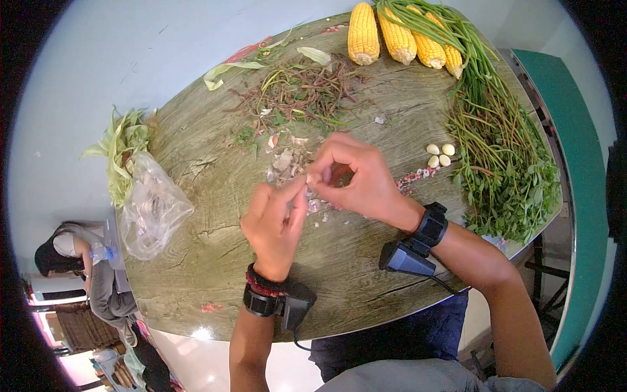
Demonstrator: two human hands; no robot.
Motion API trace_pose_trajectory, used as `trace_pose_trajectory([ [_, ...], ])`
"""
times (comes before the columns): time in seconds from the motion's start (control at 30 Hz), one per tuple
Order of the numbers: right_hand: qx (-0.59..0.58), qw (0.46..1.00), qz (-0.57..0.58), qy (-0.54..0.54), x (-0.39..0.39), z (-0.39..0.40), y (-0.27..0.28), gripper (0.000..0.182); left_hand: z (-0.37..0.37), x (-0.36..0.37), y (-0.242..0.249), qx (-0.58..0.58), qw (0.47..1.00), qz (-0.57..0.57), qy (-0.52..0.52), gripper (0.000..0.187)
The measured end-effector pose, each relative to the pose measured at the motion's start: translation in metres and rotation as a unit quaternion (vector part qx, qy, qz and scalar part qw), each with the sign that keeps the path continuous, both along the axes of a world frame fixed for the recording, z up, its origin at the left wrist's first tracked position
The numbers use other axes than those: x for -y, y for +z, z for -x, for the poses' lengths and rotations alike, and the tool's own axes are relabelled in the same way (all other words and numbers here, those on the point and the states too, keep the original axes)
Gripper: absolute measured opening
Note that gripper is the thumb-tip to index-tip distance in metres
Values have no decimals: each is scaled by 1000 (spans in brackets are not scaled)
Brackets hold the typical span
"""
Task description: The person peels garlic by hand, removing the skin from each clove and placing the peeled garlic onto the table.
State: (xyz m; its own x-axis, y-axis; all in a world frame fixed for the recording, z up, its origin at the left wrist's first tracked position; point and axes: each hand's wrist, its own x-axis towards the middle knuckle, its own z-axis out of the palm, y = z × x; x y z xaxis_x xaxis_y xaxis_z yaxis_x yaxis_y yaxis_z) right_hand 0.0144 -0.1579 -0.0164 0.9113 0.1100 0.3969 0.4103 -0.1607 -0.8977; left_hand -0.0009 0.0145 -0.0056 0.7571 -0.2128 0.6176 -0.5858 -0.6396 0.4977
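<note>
1. Head view: noted left hand and right hand meeting at the fingertips above wood-grained table.
2. Found small pale piece at the very fingertips, between thumb and forefinger of each hand; partly hidden, too small to identify.
3. Observed both grips pinched closed on that piece, clear of the palms.
4. Recorded papery peel scraps just beyond the pinch.
5. Logged four pale cloves rightward, apart from either hand, near leafy green stems.
</note>
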Motion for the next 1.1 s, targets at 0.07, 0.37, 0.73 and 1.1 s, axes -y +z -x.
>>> trace_pose_trajectory([
  [0.07, 6, 1000, -3, 8, 0, 0, 0, 11, 1, 0, 0, 11, 1000, -11, 1, 32],
  [0.37, 34, 999, -12, -1, -1, -1, -3, 14, 1, 1, 4, -7, 1000, -2, -18, 26],
  [0.73, 116, 993, 15, -18, 1, -2, -4, 16, 0, 5, -2, -167, 976, 138, -11, 26],
  [1.1, 30, 999, -34, 24, 0, 2, 2, 21, 0, 4, -3, -294, 914, 267, -79, 14],
])
